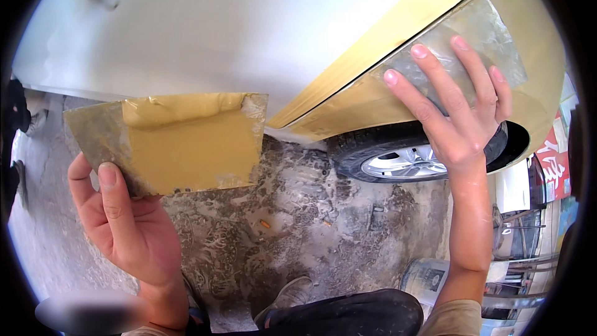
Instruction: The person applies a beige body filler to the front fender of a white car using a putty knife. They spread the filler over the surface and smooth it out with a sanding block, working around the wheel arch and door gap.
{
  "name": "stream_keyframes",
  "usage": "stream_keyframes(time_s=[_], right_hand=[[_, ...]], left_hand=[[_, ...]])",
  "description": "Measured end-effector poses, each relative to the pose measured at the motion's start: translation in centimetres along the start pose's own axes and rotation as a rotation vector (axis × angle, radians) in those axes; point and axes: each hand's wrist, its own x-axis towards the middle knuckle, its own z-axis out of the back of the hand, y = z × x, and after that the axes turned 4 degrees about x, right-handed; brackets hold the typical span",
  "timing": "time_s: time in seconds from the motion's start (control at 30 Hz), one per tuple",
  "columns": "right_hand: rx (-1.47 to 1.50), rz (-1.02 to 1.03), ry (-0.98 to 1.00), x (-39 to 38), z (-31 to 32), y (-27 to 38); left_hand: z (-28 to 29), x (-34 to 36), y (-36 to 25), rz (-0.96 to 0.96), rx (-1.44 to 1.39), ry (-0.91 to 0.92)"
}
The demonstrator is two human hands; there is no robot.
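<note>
My left hand (127, 230) grips a thin rectangular plate (93, 137) by its lower left corner, thumb on top. A thick ridge of mustard-yellow paste (186, 140) lies on the plate. My right hand (463, 118) has its fingers spread over a greyish, translucent-looking flat spreader (488, 31), held against the yellow-coated car fender (525, 12) above the wheel; its thumb is hidden. Beside the fender is a white car panel (211, 25) with a yellow strip (354, 56) along the dark seam.
The car's tyre and silver wheel (395, 165) sit under the fender. Below is a stained concrete floor (311, 205). A bucket (416, 277), metal bars and red board (556, 168) crowd the right side. Another person's dark-clad legs and shoes (34, 121) show at the far left edge.
</note>
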Motion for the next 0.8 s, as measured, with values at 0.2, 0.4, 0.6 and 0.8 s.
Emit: stream_keyframes(time_s=[0.2, 0.4, 0.6, 0.8], right_hand=[[0.015, -0.009, -0.009, -0.7, -0.3, 0.1], [-0.049, -0.022, -0.005, -2.6, 0.0, 0.5], [-0.101, -0.051, 0.031, -5.9, 0.6, 0.8], [-0.151, -0.111, 0.095, -9.8, 1.3, 1.1]], left_hand=[[0.6, 0.0, 0.5, -0.008, -0.021, 0.003], [0.8, 1.3, 0.3, -0.05, 0.021, 0.048], [0.6, 1.4, -0.5, 0.006, 0.06, 0.174], [0.8, 1.1, -0.4, 0.046, 0.078, 0.145]])
